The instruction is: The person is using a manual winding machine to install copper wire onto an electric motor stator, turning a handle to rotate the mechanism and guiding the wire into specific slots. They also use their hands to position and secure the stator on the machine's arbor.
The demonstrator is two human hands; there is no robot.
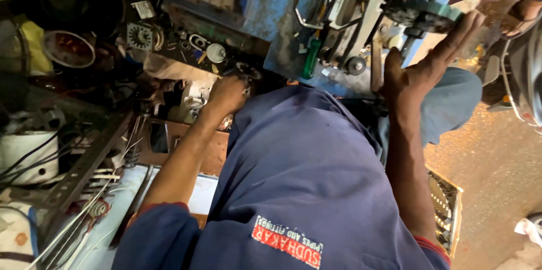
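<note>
My left hand point(228, 94) reaches forward into a heap of small metal parts on a cluttered bench point(186, 72). Its fingers curl down out of sight, so what they hold is hidden. My right hand point(429, 61) is stretched out with fingers apart, fingertips lying against the rim of a round dark handwheel point(422, 14) on a blue machine point(282, 4). My blue shirt point(305, 179) fills the lower middle of the view.
A green-handled tool point(311, 58) lies on the machine's blue body. A round metal bowl point(69, 48), a gear-like disc point(137, 36), cables and a white drum point(25, 154) crowd the left. A slotted metal bar point(84, 168) lies beside them. Sandy floor point(497, 162) and another person's foot point(522, 13) are at right.
</note>
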